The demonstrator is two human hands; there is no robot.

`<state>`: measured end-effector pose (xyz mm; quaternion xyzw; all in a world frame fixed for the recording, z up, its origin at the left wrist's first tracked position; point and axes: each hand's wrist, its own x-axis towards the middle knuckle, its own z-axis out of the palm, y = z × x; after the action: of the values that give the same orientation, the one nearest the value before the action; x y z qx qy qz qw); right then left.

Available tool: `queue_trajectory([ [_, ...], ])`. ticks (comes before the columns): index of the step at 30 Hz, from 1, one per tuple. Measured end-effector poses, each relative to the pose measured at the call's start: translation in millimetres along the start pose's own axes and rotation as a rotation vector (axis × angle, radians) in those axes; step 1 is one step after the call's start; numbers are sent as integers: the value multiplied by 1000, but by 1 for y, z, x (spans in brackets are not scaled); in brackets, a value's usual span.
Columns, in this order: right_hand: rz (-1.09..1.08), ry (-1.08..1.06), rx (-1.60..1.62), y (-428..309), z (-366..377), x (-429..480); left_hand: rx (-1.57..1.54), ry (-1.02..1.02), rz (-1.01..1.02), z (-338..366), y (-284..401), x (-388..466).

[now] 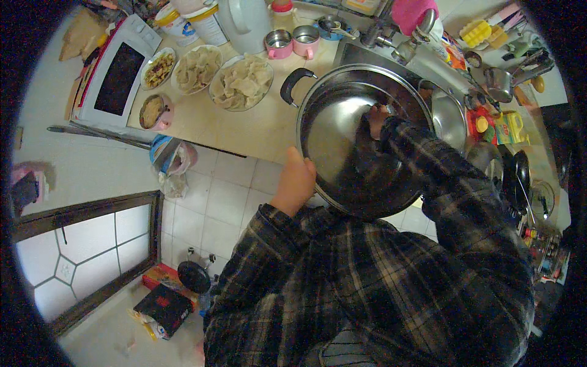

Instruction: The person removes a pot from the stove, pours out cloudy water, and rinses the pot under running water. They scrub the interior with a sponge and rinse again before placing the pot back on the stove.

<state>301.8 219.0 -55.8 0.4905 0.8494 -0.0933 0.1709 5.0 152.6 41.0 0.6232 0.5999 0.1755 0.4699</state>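
Note:
A large, wide stainless steel pot [330, 137] with black side handles is tilted at the counter's edge in front of me. My left hand [296, 181] grips its rim at the near left side. My right hand [378, 120] reaches inside the pot, near its inner surface; the fingers are partly dark and blurred, and whether they hold something cannot be told. Left of the pot, on the counter [229, 135], stand a plate of dumplings [241, 83], a second plate of dumplings [197, 69] and a smaller dish of food [158, 69].
A white microwave [117, 75] stands at the far left, a pink cup [156, 112] beside it. Two pink metal cups [292, 41] and a grey pitcher [245, 23] are at the back. The sink's faucet [412, 39] rises behind the pot; a metal strainer [447, 114] lies to its right.

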Motion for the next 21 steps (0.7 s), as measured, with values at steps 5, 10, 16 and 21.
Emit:
queue_trajectory([
  [5,-127,63,305,-66,0,49,-14,-57,-20,1,-5,2],
  [10,-565,28,267,-105,0,20,13,-4,4,3,-1,2],
  [16,153,212,15,-9,-64,37,-53,-69,-24,-4,7,-7],
  [21,246,-157,-334,67,-80,-50,-24,14,20,4,3,-5],
])
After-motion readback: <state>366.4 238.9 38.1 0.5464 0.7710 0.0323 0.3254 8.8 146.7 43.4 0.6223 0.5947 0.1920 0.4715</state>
